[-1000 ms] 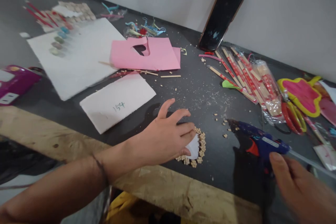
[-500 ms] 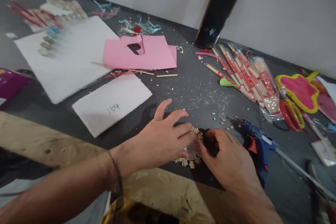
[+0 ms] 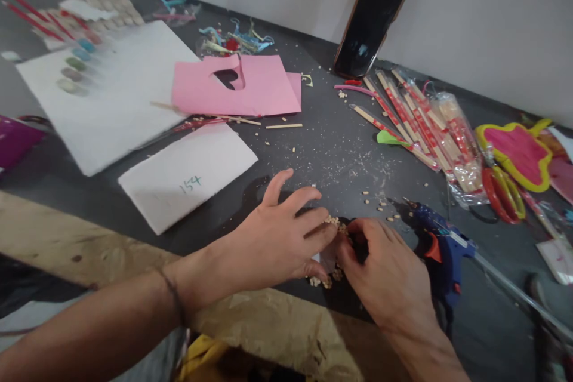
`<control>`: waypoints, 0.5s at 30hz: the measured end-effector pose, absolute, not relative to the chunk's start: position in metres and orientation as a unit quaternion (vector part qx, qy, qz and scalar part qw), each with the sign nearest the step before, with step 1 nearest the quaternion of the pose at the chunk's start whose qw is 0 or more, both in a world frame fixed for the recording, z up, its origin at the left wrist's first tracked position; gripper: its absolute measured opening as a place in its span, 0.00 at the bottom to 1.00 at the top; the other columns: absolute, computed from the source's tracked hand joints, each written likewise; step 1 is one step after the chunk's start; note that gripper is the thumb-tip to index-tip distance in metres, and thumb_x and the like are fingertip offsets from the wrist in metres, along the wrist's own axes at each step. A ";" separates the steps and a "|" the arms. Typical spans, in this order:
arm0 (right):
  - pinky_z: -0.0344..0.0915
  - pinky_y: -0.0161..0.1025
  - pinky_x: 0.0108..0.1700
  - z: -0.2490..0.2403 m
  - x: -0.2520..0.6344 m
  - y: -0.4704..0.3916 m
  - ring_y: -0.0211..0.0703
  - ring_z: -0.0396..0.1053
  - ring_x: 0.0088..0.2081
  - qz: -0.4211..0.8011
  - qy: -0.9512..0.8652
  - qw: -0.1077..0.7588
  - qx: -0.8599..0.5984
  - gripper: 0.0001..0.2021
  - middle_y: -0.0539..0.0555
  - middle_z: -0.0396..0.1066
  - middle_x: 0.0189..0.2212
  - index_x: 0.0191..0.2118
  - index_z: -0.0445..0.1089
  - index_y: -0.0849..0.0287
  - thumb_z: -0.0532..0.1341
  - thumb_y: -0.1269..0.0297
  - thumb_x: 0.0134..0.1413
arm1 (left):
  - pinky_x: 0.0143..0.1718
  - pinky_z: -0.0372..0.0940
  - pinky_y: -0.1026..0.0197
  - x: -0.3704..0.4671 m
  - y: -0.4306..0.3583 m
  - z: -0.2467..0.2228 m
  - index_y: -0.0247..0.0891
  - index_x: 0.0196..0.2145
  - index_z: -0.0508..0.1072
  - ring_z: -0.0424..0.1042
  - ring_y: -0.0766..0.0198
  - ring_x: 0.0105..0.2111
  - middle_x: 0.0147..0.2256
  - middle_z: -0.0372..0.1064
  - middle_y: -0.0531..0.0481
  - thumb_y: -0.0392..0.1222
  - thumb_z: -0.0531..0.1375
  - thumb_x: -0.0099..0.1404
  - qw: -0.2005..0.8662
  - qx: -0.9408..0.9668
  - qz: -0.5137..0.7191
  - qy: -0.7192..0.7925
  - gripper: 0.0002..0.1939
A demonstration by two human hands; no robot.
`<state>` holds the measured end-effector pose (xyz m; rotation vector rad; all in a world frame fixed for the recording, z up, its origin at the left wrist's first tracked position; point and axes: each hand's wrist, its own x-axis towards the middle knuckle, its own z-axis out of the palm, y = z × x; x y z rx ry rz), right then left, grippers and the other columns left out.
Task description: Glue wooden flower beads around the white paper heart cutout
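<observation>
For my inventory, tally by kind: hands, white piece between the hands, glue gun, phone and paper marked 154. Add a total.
Hands: 2 (left hand, right hand)
White piece: 1
Glue gun: 1
Phone: 1
154 paper: 1
Total: 6

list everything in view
edged piece: one, white, centre
loose bits: many, tan, centre right
glue gun: one, blue, right
phone: one, black, top
wrapped sticks: several, tan, right
scissors: one, red and yellow, right
bordered shape: one, pink and yellow, right
pink paper: count unclear, pink, upper centre
154 paper: one, white, left
large sheet: one, white, left
red sticks: several, red, left
scraps: several, mixed, top
purple item: one, purple, left
table: one, dark grey, underneath
left hand: one, over piece
right hand: one, at piece
</observation>
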<state>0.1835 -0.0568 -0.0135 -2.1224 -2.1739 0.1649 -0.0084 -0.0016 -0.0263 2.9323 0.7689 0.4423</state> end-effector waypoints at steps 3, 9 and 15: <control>0.60 0.39 0.31 -0.014 0.185 -0.056 0.45 0.70 0.32 0.049 -0.702 0.069 -0.707 0.08 0.52 0.72 0.29 0.34 0.66 0.55 0.55 0.58 0.55 | 0.59 0.36 0.30 -0.008 -0.002 -0.027 0.41 0.50 0.68 0.57 0.48 0.54 0.46 0.68 0.48 0.64 0.58 0.60 0.040 0.956 0.141 0.253 0.29; 0.60 0.38 0.31 -0.016 0.185 -0.055 0.43 0.70 0.32 0.037 -0.705 0.084 -0.703 0.08 0.51 0.72 0.30 0.36 0.66 0.55 0.56 0.57 0.55 | 0.60 0.36 0.30 -0.008 -0.002 -0.027 0.42 0.48 0.70 0.58 0.49 0.53 0.45 0.69 0.49 0.66 0.57 0.60 0.033 0.956 0.141 0.255 0.28; 0.59 0.38 0.30 -0.014 0.184 -0.055 0.44 0.70 0.32 0.028 -0.719 0.076 -0.690 0.08 0.52 0.72 0.29 0.34 0.66 0.55 0.55 0.58 0.56 | 0.60 0.36 0.30 -0.009 -0.001 -0.026 0.43 0.47 0.70 0.59 0.50 0.53 0.45 0.69 0.49 0.65 0.55 0.62 0.028 0.955 0.150 0.255 0.26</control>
